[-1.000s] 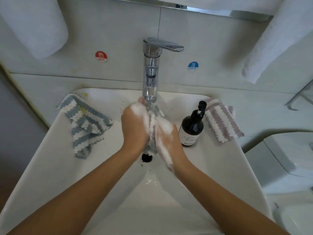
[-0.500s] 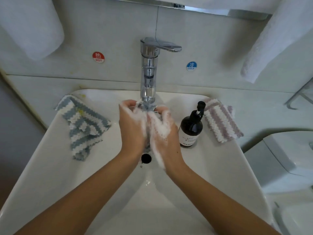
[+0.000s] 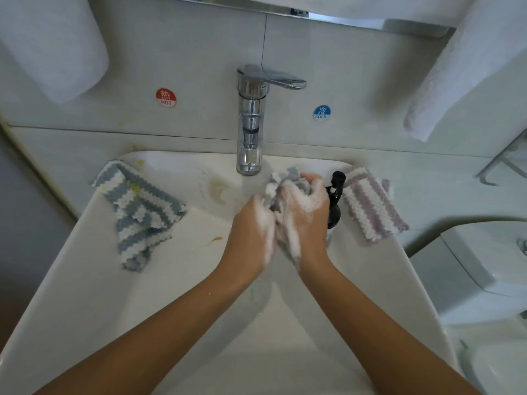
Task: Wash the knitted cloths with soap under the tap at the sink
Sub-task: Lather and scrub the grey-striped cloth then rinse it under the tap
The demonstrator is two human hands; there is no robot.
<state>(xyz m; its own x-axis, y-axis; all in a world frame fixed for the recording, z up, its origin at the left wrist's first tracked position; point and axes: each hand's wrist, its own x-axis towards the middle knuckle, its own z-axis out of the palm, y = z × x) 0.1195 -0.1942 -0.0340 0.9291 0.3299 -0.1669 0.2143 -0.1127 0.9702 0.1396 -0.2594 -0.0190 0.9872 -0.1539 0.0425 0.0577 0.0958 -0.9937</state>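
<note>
A grey knitted cloth [image 3: 288, 181], soaked and foamy, is squeezed between my two hands over the white sink [image 3: 94, 280]. My left hand [image 3: 251, 229] presses it from the left, and my right hand [image 3: 306, 206] curls round its bunched top. Both hands are covered in white lather. They sit to the right of the chrome tap [image 3: 249, 121], below its spout level. A blue-and-white striped cloth [image 3: 139, 212] lies on the sink's left rim. A purple-and-white striped cloth [image 3: 370, 206] lies on the right rim.
A dark soap pump bottle [image 3: 335, 201] stands right behind my right hand, partly hidden. White towels [image 3: 462, 69] hang on the wall at upper left and upper right. A toilet tank [image 3: 484, 266] is at the right. Hot and cold stickers flank the tap.
Both hands with the cloth have shifted right, from directly under the spout to beside the soap bottle. The right hand's fingers now curl over the top of the cloth.
</note>
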